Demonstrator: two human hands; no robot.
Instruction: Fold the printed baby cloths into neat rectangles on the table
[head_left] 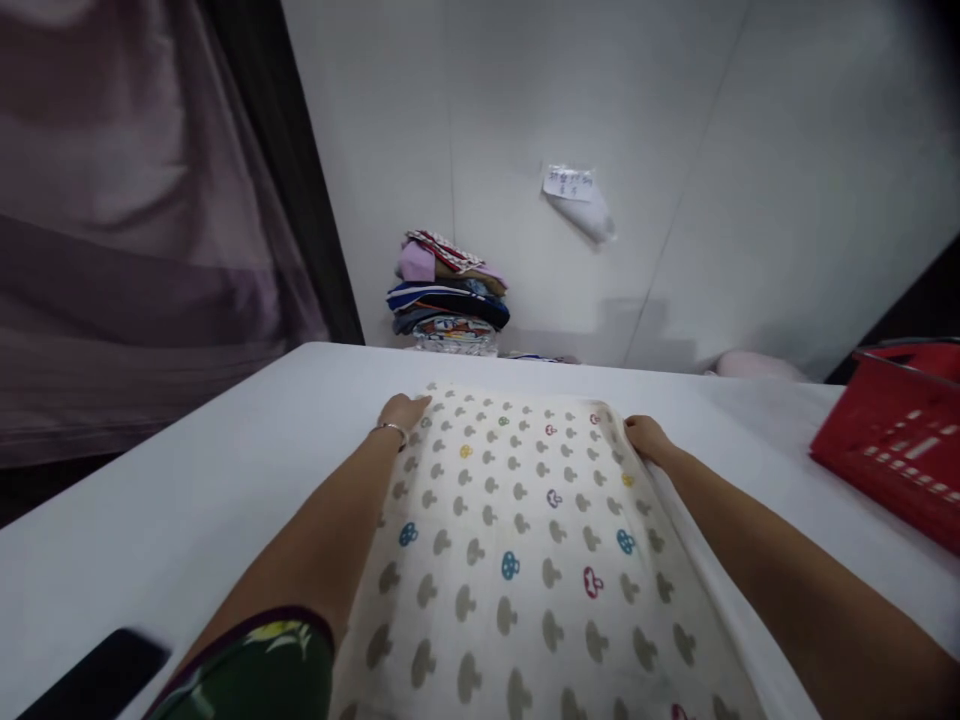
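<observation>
The cloth (532, 520) lies spread on the white table (187, 440), between the two hands and extending from them back toward the wearer, past the lower limit of the view. Its ground is off-white, printed with rows of grey mushrooms; single mushrooms in blue, red, yellow and purple are set among them.

Left hand (405, 412): positioned at the far left corner of the cloth, fingers bunched and touching the edge. Whether they pinch the fabric cannot be told. A bracelet (391, 430) encircles the wrist; a green patterned sleeve (255, 670) with a dark border covers the upper part of the same arm.

Right hand (646, 437): positioned at the right edge, near the far right corner — fingers closed, pinching the edge of the cloth. The two hands are well apart, with the far end of the cloth between them.

Surrounding items: a stack of folded textiles (450, 290) stands beyond the hands, against the pale wall (525, 90). A paper label (570, 183) is fixed to that wall, higher than both hands. A red basket (900, 450) is located to the right of the right hand. A dark flat object (97, 680) — blurred — lies nearer the wearer than the left hand, left of the sleeve.
</observation>
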